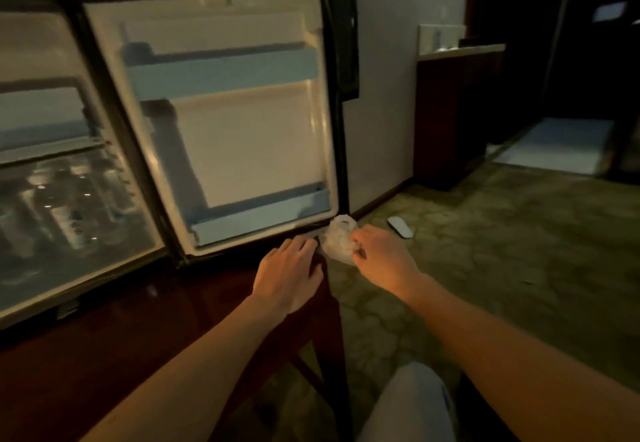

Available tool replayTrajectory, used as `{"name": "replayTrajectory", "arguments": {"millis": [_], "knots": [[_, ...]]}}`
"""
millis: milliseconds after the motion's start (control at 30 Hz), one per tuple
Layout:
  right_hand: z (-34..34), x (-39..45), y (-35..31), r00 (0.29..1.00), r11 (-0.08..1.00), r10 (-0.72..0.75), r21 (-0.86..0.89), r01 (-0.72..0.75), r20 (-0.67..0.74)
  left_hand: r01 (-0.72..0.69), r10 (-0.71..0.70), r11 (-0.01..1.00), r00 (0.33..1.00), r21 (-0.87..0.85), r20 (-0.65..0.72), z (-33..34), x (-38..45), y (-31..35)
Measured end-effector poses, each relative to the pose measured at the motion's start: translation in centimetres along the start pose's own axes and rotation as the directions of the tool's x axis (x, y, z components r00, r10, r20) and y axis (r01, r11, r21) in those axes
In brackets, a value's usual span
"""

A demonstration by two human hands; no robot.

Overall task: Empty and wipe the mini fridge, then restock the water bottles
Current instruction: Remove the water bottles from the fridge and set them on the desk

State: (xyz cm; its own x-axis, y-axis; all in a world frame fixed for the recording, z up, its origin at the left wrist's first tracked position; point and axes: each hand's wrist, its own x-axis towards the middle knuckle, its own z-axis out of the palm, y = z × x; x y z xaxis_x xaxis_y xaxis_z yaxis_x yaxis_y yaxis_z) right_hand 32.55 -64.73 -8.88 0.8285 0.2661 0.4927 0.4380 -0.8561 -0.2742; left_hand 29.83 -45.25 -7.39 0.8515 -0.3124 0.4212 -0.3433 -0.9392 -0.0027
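Head view, blurry from motion. Mini fridge (52,164) sits on a dark wooden cabinet (138,320), door (242,130) swung wide open to the right. Both blue door shelves look bare. Inside the fridge body, on the lower level, I see several clear water bottles (65,206) standing close together; blur stops me counting them.

My right hand (381,254) pinches a crumpled white wipe (337,239), tissue or cloth, can't tell which, fingers curled round it. The wad sits just at the door's lower right corner, touching or nearly touching the dark bottom edge. My left hand (289,275) lies flat, fingers fairly straight, against the door's bottom edge just left of the wipe; it holds nothing as far as I can see, thumb partly hidden.

On the carpet (485,251) near the wall lies a small white flat object (400,227), unidentifiable.

Progress, my judgement: bottles already inside suggest either restocking is done or emptying never happened; can't tell which. Wiping appears to be in hand at the door's lower edge and seal. Likely left: finish the door rim, check the interior, shut the door. Interior cleanliness not readable at this blur.
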Motion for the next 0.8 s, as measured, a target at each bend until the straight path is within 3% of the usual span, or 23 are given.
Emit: {"name": "replayTrajectory", "arguments": {"millis": [167,367,800], "knots": [[0.8,-4.3,7.5,0.989,0.989,0.146,0.016,-0.146,0.024,-0.069,0.075,0.996,0.991,-0.055,0.109,5.7,2.7,5.0],[1.9,-10.3,16.5,0.927,0.93,0.367,-0.05,-0.364,0.07,-0.175,0.201,0.976,0.951,-0.127,0.236,13.5,5.0,12.1],[5.3,-22.0,32.7,0.696,0.71,0.704,-0.153,-0.687,0.139,-0.363,0.447,0.893,0.791,-0.267,0.418,28.8,8.1,26.3]]}}
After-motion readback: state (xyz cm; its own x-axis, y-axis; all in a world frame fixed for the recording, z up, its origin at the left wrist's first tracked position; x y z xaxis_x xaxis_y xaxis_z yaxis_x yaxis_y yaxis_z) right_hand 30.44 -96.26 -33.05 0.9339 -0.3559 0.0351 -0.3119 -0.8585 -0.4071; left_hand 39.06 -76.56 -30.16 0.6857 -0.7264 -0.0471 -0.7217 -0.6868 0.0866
